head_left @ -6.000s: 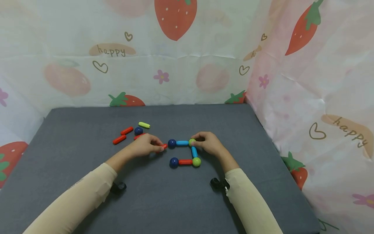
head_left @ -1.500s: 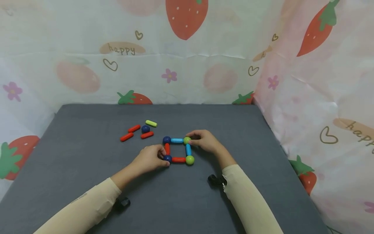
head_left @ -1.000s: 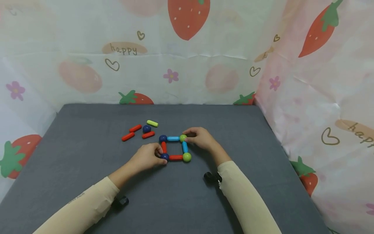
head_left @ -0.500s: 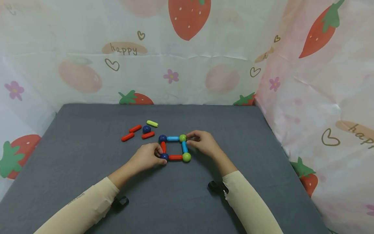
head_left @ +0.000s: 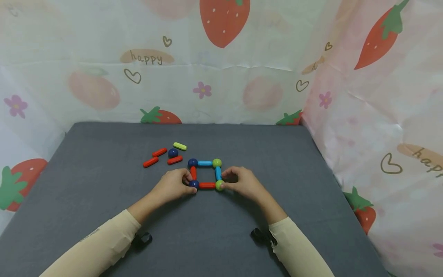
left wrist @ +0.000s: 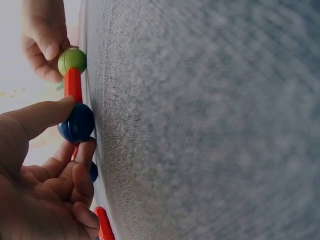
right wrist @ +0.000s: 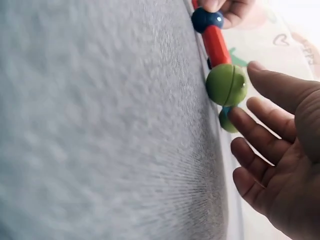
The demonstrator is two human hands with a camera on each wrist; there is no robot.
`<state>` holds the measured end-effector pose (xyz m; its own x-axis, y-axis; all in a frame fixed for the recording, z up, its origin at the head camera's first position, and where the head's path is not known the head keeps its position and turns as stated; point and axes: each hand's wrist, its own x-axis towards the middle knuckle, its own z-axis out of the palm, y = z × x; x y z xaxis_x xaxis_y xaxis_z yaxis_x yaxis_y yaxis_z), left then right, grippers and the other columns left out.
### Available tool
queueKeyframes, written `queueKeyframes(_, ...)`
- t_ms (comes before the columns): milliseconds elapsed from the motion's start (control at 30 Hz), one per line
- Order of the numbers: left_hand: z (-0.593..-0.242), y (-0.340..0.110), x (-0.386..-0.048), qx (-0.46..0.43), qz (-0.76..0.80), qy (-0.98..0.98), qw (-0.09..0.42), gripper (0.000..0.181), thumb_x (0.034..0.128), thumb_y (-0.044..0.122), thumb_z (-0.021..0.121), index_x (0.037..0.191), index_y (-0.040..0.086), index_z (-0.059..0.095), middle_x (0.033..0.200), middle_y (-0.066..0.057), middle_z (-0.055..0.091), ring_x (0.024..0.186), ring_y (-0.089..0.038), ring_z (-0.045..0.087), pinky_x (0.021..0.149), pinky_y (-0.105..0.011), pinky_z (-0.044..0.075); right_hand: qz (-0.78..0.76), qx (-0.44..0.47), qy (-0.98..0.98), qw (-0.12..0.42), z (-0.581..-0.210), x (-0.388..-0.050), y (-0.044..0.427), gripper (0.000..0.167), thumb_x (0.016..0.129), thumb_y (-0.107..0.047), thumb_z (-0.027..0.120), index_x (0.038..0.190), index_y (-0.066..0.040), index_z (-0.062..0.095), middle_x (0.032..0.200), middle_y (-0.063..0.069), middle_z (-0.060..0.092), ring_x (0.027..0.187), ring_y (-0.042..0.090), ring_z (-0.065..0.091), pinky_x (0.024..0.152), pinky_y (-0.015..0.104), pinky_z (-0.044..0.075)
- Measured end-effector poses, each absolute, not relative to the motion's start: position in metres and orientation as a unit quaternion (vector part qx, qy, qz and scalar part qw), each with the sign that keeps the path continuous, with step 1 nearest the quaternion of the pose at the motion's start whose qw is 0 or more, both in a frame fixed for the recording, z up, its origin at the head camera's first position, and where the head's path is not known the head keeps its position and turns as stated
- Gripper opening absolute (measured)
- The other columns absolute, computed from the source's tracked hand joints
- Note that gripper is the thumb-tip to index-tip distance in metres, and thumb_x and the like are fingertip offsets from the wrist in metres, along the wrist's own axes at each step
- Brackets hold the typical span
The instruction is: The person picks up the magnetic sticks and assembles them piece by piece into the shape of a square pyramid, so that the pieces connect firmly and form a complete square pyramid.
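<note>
A square of balls and magnetic-looking rods lies flat on the table. Its left corners are dark blue balls, the near one (head_left: 194, 185) and the far one (head_left: 192, 163); light green balls form the right corners, near (head_left: 220, 185) and far (head_left: 217, 163). Red rods make the near side (head_left: 207, 186) and left side (head_left: 193, 173), light blue rods the far side (head_left: 205, 163) and right side (head_left: 218, 173). My left hand (head_left: 172, 185) pinches the near blue ball between thumb and fingers. Around the near green ball (right wrist: 227, 85), my right hand (head_left: 247, 186) has thumb and fingers spread, not gripping it.
Behind and left of the square lie three loose red rods, one of them (head_left: 150, 162) farthest left, a dark blue ball (head_left: 173, 153) and a yellow-green rod (head_left: 180, 146). A grey cloth covers the table (head_left: 200, 238). Printed curtains (head_left: 221, 92) stand behind and beside it.
A red rod from my left hand now closes the square's left side. My right hand has left the far green ball and come nearer, to the near green one. The left hand stays at the blue ball.
</note>
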<state>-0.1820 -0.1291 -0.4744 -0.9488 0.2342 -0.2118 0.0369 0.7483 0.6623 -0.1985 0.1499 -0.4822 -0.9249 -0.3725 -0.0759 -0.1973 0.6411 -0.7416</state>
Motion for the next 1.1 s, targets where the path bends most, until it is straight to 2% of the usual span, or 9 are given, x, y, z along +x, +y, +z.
queueKeyframes(267,-0.474,-0.129,-0.182,0.075,0.343,0.927,0.131,0.031,0.0821,0.031,0.088,0.098,0.015,0.066,0.093,0.000,0.066,0.077,-0.016,0.058,0.066,-0.031,0.049,-0.408,-0.163,0.890,0.118,-0.488,-0.194,0.152,0.032,0.081,-0.030,0.089,0.108,-0.023,0.073,0.104,-0.008,0.070,0.097,0.011,0.065,0.088,0.037,0.053)
queueKeyframes(500,-0.472,-0.129,-0.180,0.076,0.343,0.927,0.128,0.030,0.0828,0.030,0.088,0.099,0.016,0.066,0.094,0.001,0.067,0.082,-0.016,0.059,0.071,-0.032,0.048,-0.406,-0.158,0.895,0.094,-0.494,-0.192,0.151,0.032,0.080,-0.029,0.090,0.107,-0.024,0.073,0.104,-0.009,0.070,0.099,0.011,0.062,0.092,0.038,0.051)
queueKeyframes(767,-0.473,-0.145,-0.183,0.121,0.336,0.926,0.121,0.027,0.0866,0.028,0.084,0.106,0.017,0.068,0.099,0.003,0.071,0.087,-0.013,0.062,0.077,-0.034,0.053,-0.399,-0.165,0.899,0.072,-0.497,-0.189,0.151,0.029,0.082,-0.031,0.088,0.107,-0.023,0.075,0.103,-0.008,0.070,0.099,0.013,0.061,0.090,0.040,0.050)
queueKeyframes(1000,-0.461,-0.178,-0.197,0.118,0.329,0.934,0.076,0.028,0.0919,0.024,0.079,0.115,0.010,0.070,0.112,-0.004,0.071,0.099,-0.022,0.063,0.081,-0.041,0.054,-0.401,-0.159,0.900,0.067,-0.496,-0.187,0.149,0.028,0.081,-0.031,0.089,0.105,-0.025,0.075,0.102,-0.009,0.071,0.098,0.013,0.059,0.090,0.040,0.049)
queueKeyframes(1100,-0.458,-0.193,-0.206,0.103,0.319,0.940,0.057,0.028,0.0938,0.024,0.076,0.118,0.010,0.070,0.114,-0.007,0.070,0.103,-0.026,0.058,0.084,-0.044,0.053,-0.401,-0.156,0.900,0.066,-0.496,-0.187,0.150,0.028,0.081,-0.031,0.089,0.105,-0.026,0.075,0.102,-0.009,0.071,0.098,0.013,0.059,0.091,0.040,0.049)
